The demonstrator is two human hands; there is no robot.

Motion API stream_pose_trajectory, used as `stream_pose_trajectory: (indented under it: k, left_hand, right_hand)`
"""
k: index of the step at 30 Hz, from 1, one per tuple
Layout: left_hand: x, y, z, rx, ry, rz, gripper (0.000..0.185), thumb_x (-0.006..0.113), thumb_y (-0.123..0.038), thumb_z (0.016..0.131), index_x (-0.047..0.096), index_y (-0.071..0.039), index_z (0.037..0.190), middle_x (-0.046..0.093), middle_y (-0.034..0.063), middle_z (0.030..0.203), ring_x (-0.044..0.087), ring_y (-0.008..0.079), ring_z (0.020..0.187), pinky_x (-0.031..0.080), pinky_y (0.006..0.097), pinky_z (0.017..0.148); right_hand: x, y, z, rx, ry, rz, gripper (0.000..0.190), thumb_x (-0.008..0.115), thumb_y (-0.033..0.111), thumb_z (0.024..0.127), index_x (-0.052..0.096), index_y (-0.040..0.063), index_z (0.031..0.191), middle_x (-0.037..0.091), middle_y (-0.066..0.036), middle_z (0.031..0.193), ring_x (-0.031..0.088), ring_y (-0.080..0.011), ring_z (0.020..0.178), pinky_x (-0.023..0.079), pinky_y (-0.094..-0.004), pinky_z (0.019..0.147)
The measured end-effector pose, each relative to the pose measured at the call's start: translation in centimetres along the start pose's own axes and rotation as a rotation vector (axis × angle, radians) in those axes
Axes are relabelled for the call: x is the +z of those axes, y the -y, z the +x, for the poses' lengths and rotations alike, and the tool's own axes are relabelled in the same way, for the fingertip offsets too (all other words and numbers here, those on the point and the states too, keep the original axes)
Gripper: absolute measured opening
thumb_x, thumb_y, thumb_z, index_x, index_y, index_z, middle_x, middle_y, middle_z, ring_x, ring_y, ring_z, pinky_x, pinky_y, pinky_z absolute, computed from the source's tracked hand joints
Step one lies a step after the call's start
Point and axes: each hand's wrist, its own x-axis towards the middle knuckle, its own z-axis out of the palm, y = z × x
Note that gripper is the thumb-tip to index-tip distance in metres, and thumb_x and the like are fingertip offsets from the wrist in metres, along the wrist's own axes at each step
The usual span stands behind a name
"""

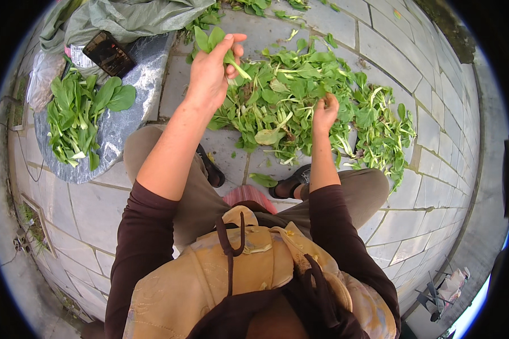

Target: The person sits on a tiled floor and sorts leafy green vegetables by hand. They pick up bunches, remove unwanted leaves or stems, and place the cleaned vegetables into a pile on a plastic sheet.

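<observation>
My left hand (215, 68) grips a small leafy green plant (238, 69), its pale stem end pointing down to the right and its round leaves showing above the thumb. To the right, my right hand (325, 111) is over a broad heap of leafy greens (275, 97) on the paving, its fingers curled around a bit of green leaf (322, 90). Some leaves in the heap are yellowed, and dark, soil-like clumps show among the stems. A bunch of greens (78, 114) lies on the grey stone slab (123, 110) at my left.
On the slab's far part rest a smartphone (109, 54) and a grey-green woven sack (131, 19). A clear plastic bag (44, 80) with brownish contents sits at the slab's left edge. More greens (254, 6) lie at the far side. One loose leaf (263, 179) is near my shoe (295, 180).
</observation>
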Motion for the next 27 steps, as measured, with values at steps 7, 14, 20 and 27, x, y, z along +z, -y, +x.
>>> stream_pose_trajectory:
  k: [7,14,20,27]
  left_hand:
    - [0.8,1.2,0.5,-0.048,0.076,0.076,0.026,0.047,-0.021,0.098,0.060,-0.001,0.109,0.052,-0.0038,0.074,0.044,0.0062,0.068,0.035,0.0219,0.058]
    - [0.7,1.9,0.5,-0.065,0.105,0.132,0.027,0.044,-0.024,0.100,0.061,-0.005,0.108,0.049,-0.0047,0.072,0.045,0.0068,0.070,0.038,0.0239,0.062]
    - [1.0,1.9,0.5,-0.074,0.107,0.137,0.026,0.045,-0.023,0.100,0.062,-0.004,0.107,0.049,-0.0044,0.072,0.045,0.0071,0.069,0.038,0.0239,0.061]
    - [2.2,2.4,0.1,-0.092,0.179,0.078,0.025,0.046,-0.022,0.100,0.061,-0.004,0.109,0.052,-0.0027,0.077,0.046,0.0087,0.070,0.041,0.0256,0.062]
  right_hand:
    - [-4.3,-6.6,5.1,0.000,0.483,-0.471,0.019,0.055,0.009,0.085,0.071,0.009,0.096,0.064,-0.013,0.113,0.062,-0.0308,0.098,0.049,-0.0370,0.087]
    - [-0.7,-7.4,3.1,-0.385,0.846,-1.310,0.032,0.049,0.006,0.087,0.051,0.004,0.118,0.055,-0.017,0.114,0.060,-0.0321,0.103,0.053,-0.0399,0.082]
    - [-5.3,-4.2,6.4,-0.532,0.725,-1.013,0.016,0.054,0.006,0.084,0.058,0.000,0.098,0.061,-0.016,0.099,0.065,-0.0302,0.086,0.054,-0.0394,0.073]
    - [-11.9,8.3,4.6,0.042,0.767,-0.045,0.019,0.056,0.007,0.092,0.062,-0.005,0.105,0.067,-0.009,0.089,0.062,-0.0136,0.070,0.049,-0.0271,0.067]
